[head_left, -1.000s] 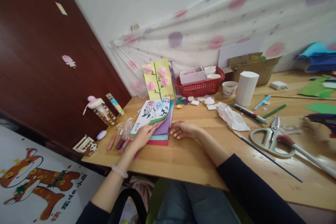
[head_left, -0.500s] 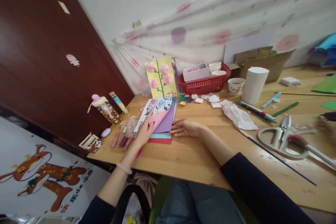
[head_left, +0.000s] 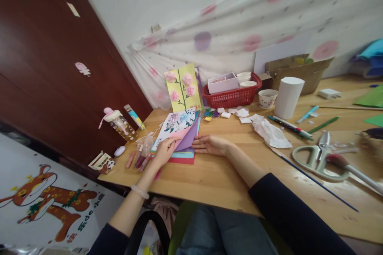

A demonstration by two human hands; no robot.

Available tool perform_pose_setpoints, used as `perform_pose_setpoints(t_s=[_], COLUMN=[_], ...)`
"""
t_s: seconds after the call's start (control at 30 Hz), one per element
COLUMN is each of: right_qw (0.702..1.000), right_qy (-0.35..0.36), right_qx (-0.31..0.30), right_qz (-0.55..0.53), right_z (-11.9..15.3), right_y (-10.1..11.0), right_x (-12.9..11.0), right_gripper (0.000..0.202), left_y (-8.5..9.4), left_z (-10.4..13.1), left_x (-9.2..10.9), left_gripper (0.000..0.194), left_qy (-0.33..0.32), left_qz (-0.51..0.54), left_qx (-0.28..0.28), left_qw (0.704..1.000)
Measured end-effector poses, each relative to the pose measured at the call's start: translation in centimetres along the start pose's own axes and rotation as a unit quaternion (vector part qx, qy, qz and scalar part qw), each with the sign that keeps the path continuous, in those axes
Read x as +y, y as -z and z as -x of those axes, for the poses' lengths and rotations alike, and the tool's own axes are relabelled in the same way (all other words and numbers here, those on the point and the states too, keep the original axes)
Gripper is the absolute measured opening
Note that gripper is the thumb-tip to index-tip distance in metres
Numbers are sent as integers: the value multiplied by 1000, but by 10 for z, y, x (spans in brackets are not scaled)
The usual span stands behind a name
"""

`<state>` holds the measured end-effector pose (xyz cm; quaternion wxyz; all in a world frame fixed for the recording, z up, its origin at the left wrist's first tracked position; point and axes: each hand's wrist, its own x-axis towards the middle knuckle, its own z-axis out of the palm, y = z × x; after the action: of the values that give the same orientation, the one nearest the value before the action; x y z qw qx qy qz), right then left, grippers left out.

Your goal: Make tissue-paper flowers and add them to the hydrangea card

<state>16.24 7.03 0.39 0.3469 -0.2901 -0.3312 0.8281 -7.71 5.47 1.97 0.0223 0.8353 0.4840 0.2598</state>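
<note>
Two hands work at a stack of coloured paper sheets lying near the middle left of the frame on the wooden tabletop. The left hand has its fingers curled under the upper sheets, pinching and lifting a pink sheet together with a printed flower card above it, so these tilt up off the pile. The right hand lies flat and open, palm down, its fingertips resting on the right edge of the stack and on the purple sheet; it grips nothing.

Just behind the stack a yellow card with pink blossoms stands upright against the patterned curtain. To its right sits a red basket holding white boxes and cups, then a paper cup and a white paper cylinder. Small paper scraps and a crumpled white tissue lie in the middle of the frame. Towards the right are markers, a large pair of scissors and a brush. At the left edge of the tabletop are a pink-capped bottle and a few pink tubes, just beside the left hand.
</note>
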Motion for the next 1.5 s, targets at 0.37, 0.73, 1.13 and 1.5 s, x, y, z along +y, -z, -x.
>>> perform_pose_setpoints(t_s=[0.37,0.73,1.13,1.5], right_qw=[1000,1000,999,999], right_qy=[18,-2,-7,-22], right_qx=[3,9,19,29], right_qz=[-15,-9,-32,-40], right_z=[-7,2,-3,-3], right_y=[10,20,24,23], right_x=[-3,-13,-11,-12], right_gripper=[22,17,9,11], left_y=[-10,-12,-8,7], left_z=[8,5,7,-13], left_x=[10,3,5,-1], left_gripper=[56,41,59,47], left_qy=[-101,-147,-149,-164], left_qz=[-142,-206,-225,-192], left_qx=[-80,-97,-138,-169], left_qw=[981,963,953,953])
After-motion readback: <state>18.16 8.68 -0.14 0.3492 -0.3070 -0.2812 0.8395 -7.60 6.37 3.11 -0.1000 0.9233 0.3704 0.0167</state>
